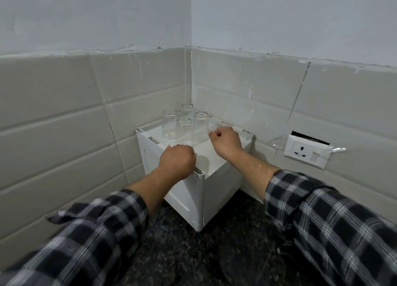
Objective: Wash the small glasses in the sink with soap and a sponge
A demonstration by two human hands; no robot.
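Four small glasses (184, 125) sit bunched together on top of a white box (187, 195) that's jammed into the tiled corner, up off the dark table (193, 253) — no sink in sight from here. Both hands are up there with fingers curled: left hand (177, 162) at the near rim just in front of the glasses, right hand (226, 142) beside the rightmost one. Honestly can't tell if either has hold of a glass. My worry is they're packed so tight that lifting one could clip its neighbour and tip it off the box onto the stone — clear glass is easy to misjudge. There's also a wall socket (307, 151) close by, not great with wet hands.
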